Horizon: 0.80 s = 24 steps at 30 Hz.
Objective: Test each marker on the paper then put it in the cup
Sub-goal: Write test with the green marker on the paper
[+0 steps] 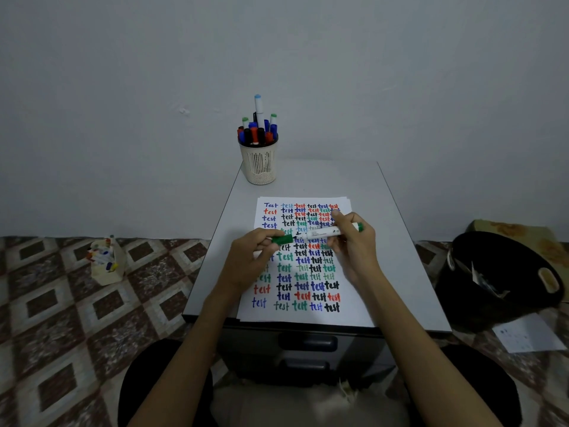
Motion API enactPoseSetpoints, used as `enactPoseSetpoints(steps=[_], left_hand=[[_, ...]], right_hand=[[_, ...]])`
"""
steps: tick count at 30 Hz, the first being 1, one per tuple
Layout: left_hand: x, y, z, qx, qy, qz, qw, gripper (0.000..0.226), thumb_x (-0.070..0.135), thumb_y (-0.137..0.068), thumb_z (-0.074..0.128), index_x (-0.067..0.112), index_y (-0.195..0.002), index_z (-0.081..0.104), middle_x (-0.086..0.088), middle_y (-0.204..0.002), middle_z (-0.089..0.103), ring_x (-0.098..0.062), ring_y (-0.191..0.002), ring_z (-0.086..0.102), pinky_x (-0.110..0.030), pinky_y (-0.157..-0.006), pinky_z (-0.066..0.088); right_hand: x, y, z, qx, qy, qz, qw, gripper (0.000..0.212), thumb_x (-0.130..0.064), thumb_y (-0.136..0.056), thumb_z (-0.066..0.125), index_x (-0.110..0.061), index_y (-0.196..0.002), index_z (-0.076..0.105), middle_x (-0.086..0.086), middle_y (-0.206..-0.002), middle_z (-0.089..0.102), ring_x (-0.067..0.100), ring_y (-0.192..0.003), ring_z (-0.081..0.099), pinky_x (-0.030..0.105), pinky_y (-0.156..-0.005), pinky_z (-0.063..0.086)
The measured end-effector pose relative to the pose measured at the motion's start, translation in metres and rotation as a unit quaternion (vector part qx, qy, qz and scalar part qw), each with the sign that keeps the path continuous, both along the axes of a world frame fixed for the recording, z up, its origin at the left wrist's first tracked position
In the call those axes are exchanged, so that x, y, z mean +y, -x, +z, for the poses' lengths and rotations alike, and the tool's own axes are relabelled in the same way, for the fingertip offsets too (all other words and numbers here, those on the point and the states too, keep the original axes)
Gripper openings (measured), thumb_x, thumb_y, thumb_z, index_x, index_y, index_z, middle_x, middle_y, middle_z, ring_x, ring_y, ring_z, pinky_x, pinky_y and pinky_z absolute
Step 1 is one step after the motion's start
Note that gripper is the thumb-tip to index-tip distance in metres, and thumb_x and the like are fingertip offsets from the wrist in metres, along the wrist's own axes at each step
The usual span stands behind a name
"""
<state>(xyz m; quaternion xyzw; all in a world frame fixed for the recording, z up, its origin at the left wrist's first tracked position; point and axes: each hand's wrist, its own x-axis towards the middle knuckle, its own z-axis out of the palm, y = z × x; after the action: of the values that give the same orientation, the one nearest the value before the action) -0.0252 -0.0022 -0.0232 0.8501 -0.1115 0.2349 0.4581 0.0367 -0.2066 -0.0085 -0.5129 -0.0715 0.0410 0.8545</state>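
Note:
A white sheet of paper, covered in rows of the word "test" in several colours, lies on a small grey cabinet top. Above the sheet, my right hand holds a white marker with a green end, lying roughly level. My left hand grips its green cap, just left of the marker's tip. It also seems to hold another white marker, mostly hidden. A cream mesh cup at the cabinet's far left corner is packed with several markers.
On the tiled floor at left a small cream pouch holds several more markers. A black bin stands at right, with a loose sheet of paper beside it. The wall is close behind the cabinet.

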Motion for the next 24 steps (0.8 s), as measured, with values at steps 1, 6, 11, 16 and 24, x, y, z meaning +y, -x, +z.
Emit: enactPoseSetpoints(steps=[1, 6, 11, 16, 24], left_hand=[[-0.001, 0.0, 0.0, -0.004, -0.011, -0.007, 1.0, 0.025, 0.011, -0.086, 0.057, 0.014, -0.109, 0.065, -0.003, -0.091, 0.069, -0.01, -0.08, 0.066, -0.024, -0.078, 0.054], [0.001, 0.0, -0.001, -0.015, -0.031, -0.017, 0.999, 0.026, 0.011, -0.086, 0.059, 0.012, -0.11, 0.065, -0.001, -0.095, 0.069, -0.007, -0.082, 0.064, -0.023, -0.078, 0.053], [0.004, -0.001, -0.002, -0.007, 0.023, -0.005, 1.0, 0.023, 0.017, -0.086, 0.062, 0.016, -0.108, 0.066, 0.004, -0.094, 0.067, -0.008, -0.084, 0.063, -0.022, -0.077, 0.052], [0.008, 0.003, 0.002, 0.081, 0.183, -0.041, 0.979, 0.021, 0.02, -0.084, 0.066, 0.011, -0.103, 0.068, -0.008, -0.081, 0.071, -0.02, -0.077, 0.068, -0.03, -0.072, 0.056], [0.005, 0.005, 0.003, 0.115, 0.213, -0.077, 0.967, 0.02, 0.001, -0.082, 0.062, 0.009, -0.1, 0.068, -0.005, -0.086, 0.074, -0.026, -0.077, 0.072, -0.026, -0.071, 0.057]], right_hand=[[0.001, 0.0, 0.0, 0.001, -0.001, 0.004, 1.0, 0.029, -0.018, -0.09, 0.066, -0.009, -0.067, 0.05, 0.011, -0.054, 0.052, 0.019, -0.041, 0.046, 0.022, -0.041, 0.04], [0.005, 0.002, 0.0, -0.013, 0.031, 0.038, 0.999, 0.024, -0.014, -0.09, 0.066, -0.007, -0.071, 0.053, 0.011, -0.059, 0.058, 0.019, -0.043, 0.05, 0.023, -0.042, 0.042], [0.006, 0.006, 0.0, -0.025, 0.055, 0.08, 0.995, 0.017, -0.009, -0.077, 0.073, 0.0, -0.079, 0.059, 0.02, -0.077, 0.063, 0.027, -0.054, 0.063, 0.027, -0.053, 0.057], [0.011, 0.011, -0.003, -0.061, 0.126, 0.113, 0.984, 0.021, 0.011, -0.069, 0.077, 0.004, -0.085, 0.066, 0.018, -0.081, 0.067, 0.033, -0.07, 0.07, 0.032, -0.063, 0.06], [0.011, 0.024, 0.0, -0.129, 0.245, 0.062, 0.959, 0.024, -0.008, -0.07, 0.084, -0.003, -0.092, 0.076, 0.011, -0.074, 0.071, 0.01, -0.051, 0.058, 0.02, -0.047, 0.045]])
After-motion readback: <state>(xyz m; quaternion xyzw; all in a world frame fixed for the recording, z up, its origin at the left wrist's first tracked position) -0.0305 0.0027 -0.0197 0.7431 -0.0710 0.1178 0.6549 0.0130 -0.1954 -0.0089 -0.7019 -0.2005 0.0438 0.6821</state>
